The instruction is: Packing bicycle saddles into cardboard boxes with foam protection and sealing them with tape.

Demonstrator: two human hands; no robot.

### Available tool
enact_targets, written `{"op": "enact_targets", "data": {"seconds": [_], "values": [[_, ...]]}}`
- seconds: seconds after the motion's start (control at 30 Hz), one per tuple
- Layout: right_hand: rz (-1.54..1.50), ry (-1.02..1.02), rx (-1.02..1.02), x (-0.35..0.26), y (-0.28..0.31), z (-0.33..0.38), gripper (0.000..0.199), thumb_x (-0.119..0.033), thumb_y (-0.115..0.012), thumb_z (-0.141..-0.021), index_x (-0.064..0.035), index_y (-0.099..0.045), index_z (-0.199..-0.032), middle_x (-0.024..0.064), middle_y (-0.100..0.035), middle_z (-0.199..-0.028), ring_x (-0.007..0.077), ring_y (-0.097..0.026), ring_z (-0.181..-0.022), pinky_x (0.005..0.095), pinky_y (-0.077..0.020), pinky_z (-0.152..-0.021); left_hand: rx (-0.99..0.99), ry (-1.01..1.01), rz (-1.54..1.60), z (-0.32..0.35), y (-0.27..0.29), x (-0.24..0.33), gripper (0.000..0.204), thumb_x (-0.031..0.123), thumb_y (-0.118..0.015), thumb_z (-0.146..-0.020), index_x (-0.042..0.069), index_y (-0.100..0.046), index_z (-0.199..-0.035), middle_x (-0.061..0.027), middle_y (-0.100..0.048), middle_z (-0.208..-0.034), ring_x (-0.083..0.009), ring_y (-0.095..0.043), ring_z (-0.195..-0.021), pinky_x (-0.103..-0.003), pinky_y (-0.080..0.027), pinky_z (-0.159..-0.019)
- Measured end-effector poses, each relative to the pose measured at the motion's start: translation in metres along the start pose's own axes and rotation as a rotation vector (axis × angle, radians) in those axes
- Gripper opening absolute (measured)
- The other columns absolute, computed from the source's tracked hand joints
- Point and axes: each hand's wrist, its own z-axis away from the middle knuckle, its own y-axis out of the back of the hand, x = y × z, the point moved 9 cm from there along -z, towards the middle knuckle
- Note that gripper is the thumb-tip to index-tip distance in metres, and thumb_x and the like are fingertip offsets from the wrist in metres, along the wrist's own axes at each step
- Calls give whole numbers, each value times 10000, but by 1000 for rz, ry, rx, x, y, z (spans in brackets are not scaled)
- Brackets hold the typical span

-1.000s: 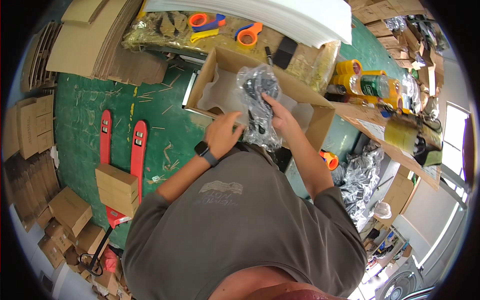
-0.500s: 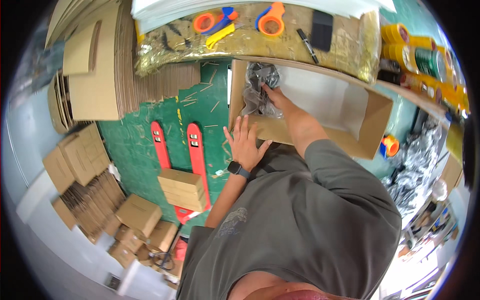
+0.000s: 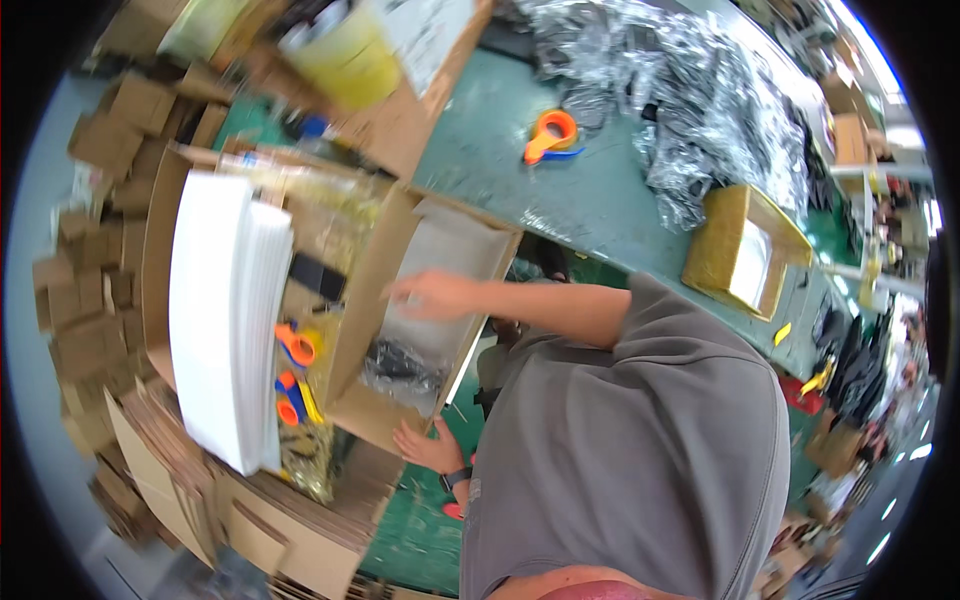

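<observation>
An open cardboard box (image 3: 375, 275) lies on the green bench in the middle of the view. A black item in clear plastic wrap (image 3: 400, 365) lies inside it near one end. My left hand (image 3: 425, 447), with a dark watch on the wrist, rests on the box's near edge beside that end. My right hand (image 3: 432, 295) is stretched out over the box's inside with its fingers apart and nothing in it; it is blurred.
A thick stack of white sheets (image 3: 215, 320) stands left of the box, with orange tape dispensers (image 3: 295, 347) beside it. Another orange dispenser (image 3: 550, 135), a heap of bagged black items (image 3: 690, 110) and a small open box (image 3: 745, 250) lie further off. Flat cardboard (image 3: 90, 290) is piled at the left.
The view has swung round sharply. My right hand has let go of the wrapped black item, which now lies in the box, and has drawn back over the box. My left hand stays at the box's edge.
</observation>
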Motion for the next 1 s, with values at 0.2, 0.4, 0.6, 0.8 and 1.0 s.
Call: {"op": "enact_targets", "data": {"seconds": [0.2, 0.4, 0.6, 0.8, 1.0], "values": [[1012, -458, 1175, 75, 527, 287, 351, -40, -724, -925, -56, -738, -1275, 190, -750, -1130, 404, -730, -1076, 503, -590, -937, 110, -269, 173, -36, 45, 193, 782, 267, -809, -965, -8, -487, -1622, -296, -434, -1712, -479, -360, -1616, -601, -283, -1333], [1508, -827, 777, 127, 672, 436, 250, -114, -702, -941, -117, -773, -1181, 113, -766, -1157, 333, -680, -1228, 522, -520, -1071, -32, -585, 326, -3, 40, 414, 748, 196, -808, -962, -18, -490, -1605, -289, -448, -1701, -493, -386, -1597, -589, -310, -1320], [1330, -757, 732, 54, 675, 386, 444, -408, -911, -778, -144, -782, -1111, 76, -797, -1118, 294, -690, -1198, 563, -447, -1145, -324, -987, 419, 54, 4, 630, 734, 200, -824, -968, -11, -504, -1594, -300, -440, -1706, -476, -377, -1612, -566, -309, -1322], [261, -415, 710, -60, 590, 341, 608, -340, -932, -853, -56, -764, -1365, 183, -791, -1216, 386, -730, -1203, 498, -590, -1017, -671, -738, 919, 81, -72, 744, 647, 177, -874, -959, -3, -561, -1496, -175, -624, -1504, -325, -573, -1432, -463, -460, -1193], [929, -958, 1133, -19, 776, 544, 305, -181, -806, -965, -10, -760, -1213, 238, -739, -1272, 431, -724, -1165, 519, -572, -1030, -1131, -88, 1208, 105, -99, 711, 467, 54, -740, -979, 34, -617, -1429, -67, -693, -1214, -182, -680, -1025, -324, -559, -916]]}}
